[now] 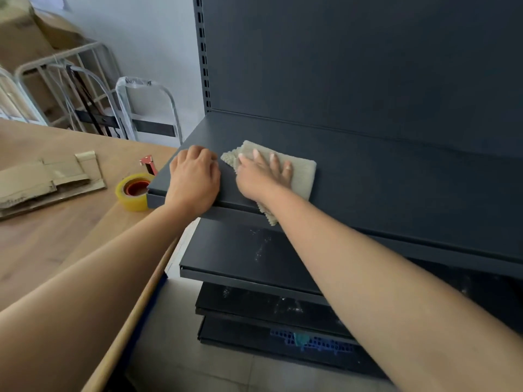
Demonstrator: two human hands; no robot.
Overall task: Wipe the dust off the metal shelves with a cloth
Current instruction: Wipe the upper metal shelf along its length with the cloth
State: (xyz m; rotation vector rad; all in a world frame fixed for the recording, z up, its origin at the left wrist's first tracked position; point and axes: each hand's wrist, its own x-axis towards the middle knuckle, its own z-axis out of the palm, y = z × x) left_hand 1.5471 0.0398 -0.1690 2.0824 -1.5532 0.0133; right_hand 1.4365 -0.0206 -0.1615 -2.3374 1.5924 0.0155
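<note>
A dark grey metal shelf [382,176] runs across the upper right, with a dark back panel behind it. A beige textured cloth [301,171] lies flat near the shelf's left front, one corner hanging over the front edge. My right hand [261,174] presses flat on the cloth, fingers spread. My left hand [195,176] rests curled on the shelf's left front corner, beside the cloth and apart from it. Below, a second shelf [235,250] carries white dust specks, and lower shelves [254,304] look dusty too.
A wooden table [56,236] stands to the left, touching the shelf corner. On it lie a roll of yellow tape [133,192], a red tape cutter [148,162] and flattened cardboard [48,179]. White metal frames [93,89] and boxes stand behind. A blue crate [311,339] sits under the bottom shelf.
</note>
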